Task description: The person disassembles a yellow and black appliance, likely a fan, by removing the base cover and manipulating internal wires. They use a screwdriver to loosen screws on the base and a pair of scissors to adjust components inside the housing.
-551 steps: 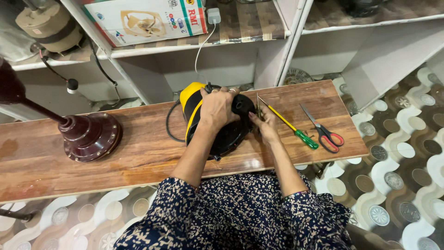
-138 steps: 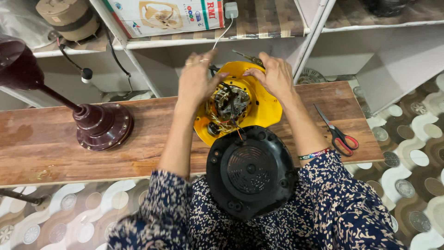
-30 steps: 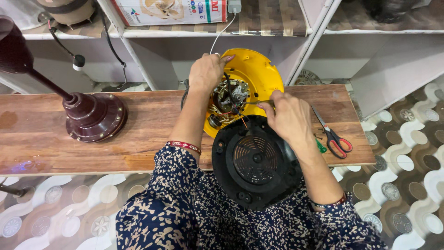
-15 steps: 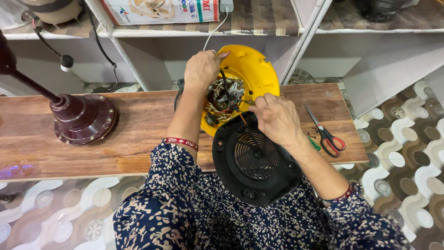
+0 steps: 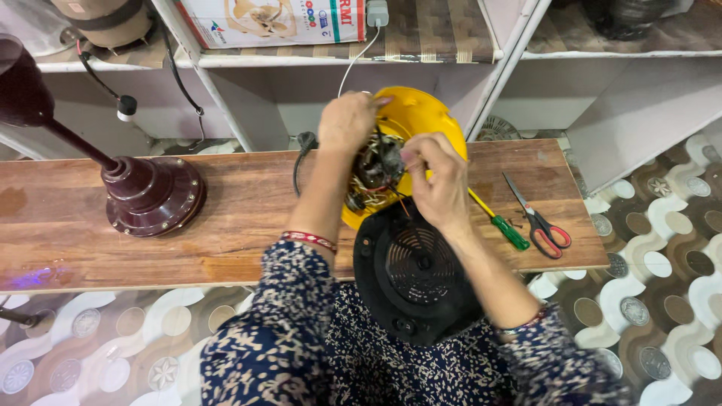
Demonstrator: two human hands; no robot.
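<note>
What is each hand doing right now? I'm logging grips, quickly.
Left hand: closed on the yellow housing rim.
Right hand: fingers pinched at the motor wiring.

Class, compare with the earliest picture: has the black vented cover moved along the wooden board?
Yes. The black vented cover then lay on the wooden board beside the scissors; now it overhangs the near edge, against the person's lap.

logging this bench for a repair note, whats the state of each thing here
yellow housing: opened, tilted up, motor and wires exposed
black grille cover: detached, on the lap
left hand: gripping the housing rim
right hand: fingers pinching at the wiring
scissors: closed, flat on the board
screwdriver: lying unused
maroon fan base: upright
</note>
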